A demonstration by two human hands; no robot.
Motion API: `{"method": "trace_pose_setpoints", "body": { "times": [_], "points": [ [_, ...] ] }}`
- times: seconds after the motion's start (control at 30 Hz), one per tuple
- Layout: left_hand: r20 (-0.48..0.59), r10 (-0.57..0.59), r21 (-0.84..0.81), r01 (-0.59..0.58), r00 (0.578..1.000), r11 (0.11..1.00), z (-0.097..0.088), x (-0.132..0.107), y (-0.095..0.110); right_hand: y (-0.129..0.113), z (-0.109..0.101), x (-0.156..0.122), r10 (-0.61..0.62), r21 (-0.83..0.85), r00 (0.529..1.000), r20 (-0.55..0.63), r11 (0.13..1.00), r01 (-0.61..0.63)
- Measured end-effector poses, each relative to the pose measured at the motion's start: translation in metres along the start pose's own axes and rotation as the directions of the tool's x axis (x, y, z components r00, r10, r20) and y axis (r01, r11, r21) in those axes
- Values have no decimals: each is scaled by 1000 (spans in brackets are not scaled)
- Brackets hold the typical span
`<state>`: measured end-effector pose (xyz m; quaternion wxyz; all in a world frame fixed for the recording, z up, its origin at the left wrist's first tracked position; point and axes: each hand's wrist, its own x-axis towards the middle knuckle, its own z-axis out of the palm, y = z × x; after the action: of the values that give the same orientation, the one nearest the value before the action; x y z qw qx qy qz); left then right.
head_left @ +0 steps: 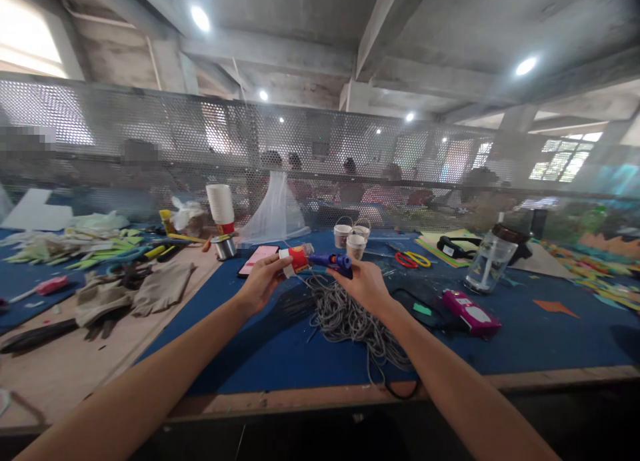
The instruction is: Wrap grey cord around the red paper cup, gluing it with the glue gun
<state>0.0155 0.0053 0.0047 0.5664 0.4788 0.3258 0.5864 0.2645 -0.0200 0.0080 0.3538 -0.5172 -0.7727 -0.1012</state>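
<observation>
The round red-and-white paper cup [297, 258] looks smooth, the blue gun-shaped plastic tool [341, 262] glossy, the tangled grey cord [340, 311] matt, the flat blue table [225, 344] matt.

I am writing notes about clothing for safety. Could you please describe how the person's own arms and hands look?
The left arm and right arm are bare as far as they show, with no sleeves. The left hand and right hand wear no gloves. I see no watch or bracelet; small rings I cannot tell.
</observation>
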Motion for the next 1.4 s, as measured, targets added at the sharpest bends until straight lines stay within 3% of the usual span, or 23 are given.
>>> {"method": "trace_pose_setpoints", "body": {
  "times": [1.4],
  "points": [
    [-54, 4, -53, -7, 999, 999, 1, 1, 5, 1, 0, -1, -20, -16, 999, 32, 1000, 20]
  ]
}}
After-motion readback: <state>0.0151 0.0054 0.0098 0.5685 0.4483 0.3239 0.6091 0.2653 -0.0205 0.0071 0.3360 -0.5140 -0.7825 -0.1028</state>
